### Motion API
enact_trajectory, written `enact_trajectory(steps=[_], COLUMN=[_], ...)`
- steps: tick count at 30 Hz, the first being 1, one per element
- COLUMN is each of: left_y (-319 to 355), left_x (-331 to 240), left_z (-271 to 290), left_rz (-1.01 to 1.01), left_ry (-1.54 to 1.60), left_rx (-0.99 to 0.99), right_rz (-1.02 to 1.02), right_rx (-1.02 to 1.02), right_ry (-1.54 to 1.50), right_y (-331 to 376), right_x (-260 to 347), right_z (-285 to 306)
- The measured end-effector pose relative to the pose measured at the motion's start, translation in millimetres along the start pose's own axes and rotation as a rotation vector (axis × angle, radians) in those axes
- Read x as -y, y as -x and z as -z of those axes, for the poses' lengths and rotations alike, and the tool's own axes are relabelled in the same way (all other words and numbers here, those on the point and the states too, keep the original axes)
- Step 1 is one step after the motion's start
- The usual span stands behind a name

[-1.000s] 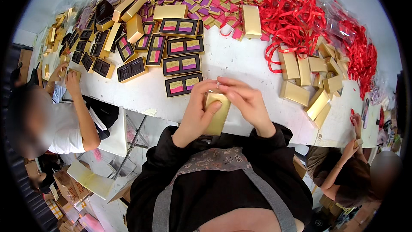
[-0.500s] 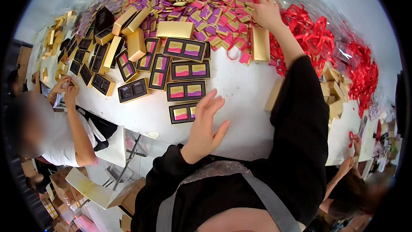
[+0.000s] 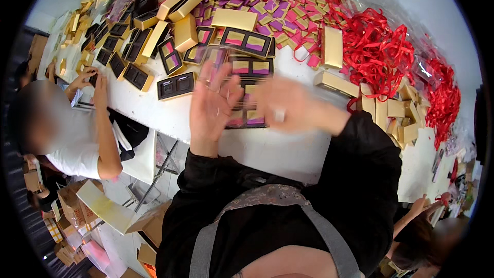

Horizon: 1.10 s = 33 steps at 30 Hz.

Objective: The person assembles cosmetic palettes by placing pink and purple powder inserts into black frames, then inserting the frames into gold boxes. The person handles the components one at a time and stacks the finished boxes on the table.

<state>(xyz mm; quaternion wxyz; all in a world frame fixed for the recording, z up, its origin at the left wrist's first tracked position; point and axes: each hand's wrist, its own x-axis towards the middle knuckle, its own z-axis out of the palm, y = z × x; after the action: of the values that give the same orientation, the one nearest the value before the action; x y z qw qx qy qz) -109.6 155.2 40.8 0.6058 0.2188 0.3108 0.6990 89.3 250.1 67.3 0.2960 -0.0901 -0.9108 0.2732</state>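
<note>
My left hand (image 3: pixel 213 103) is over the near end of a row of gold boxes with black two-part trays, palm showing and fingers spread, with nothing seen in it. Close beside it is my right hand (image 3: pixel 293 105), smeared by motion, so its fingers and anything in them cannot be made out. Under and behind the hands, the trays hold small wrapped squares in pink, purple and gold; one filled box (image 3: pixel 247 41) shows plainly at the row's far end. To the left, an unfilled box (image 3: pixel 176 86) has bare black compartments. Both hands partly hide the nearest boxes.
A wide heap of wrapped squares (image 3: pixel 278 10) covers the table's back. Red ribbons (image 3: pixel 378 46) are piled at the right, beside gold lids (image 3: pixel 332 46) and gold boxes (image 3: pixel 404 108). A co-worker (image 3: pixel 77 128) handles a box at the left; another person's hands (image 3: pixel 419 208) show at right.
My right hand has come back from the heap of squares to the near boxes. My left hand has shifted left and spread its fingers. The view has turned slightly left.
</note>
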Motion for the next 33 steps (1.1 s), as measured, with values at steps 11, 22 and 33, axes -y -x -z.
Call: enact_trajectory(steps=[11, 22, 33], left_y=[2.5, 15.1, 66.9], left_x=[-22.0, 40.1, 75.4], left_z=[28.9, -45.4, -72.2], left_rz=[-0.067, -0.059, -0.197], left_ry=[0.768, 0.313, -0.377], left_rx=[-0.161, -0.119, -0.169], right_rz=[-0.250, -0.392, -0.393], right_rx=[0.013, -0.665, -0.709], right_ry=[0.249, 0.237, -0.095], right_y=[29.1, 61.5, 77.9], right_x=[60.9, 103.5, 81.5], right_z=[-1.2, -81.0, -39.8])
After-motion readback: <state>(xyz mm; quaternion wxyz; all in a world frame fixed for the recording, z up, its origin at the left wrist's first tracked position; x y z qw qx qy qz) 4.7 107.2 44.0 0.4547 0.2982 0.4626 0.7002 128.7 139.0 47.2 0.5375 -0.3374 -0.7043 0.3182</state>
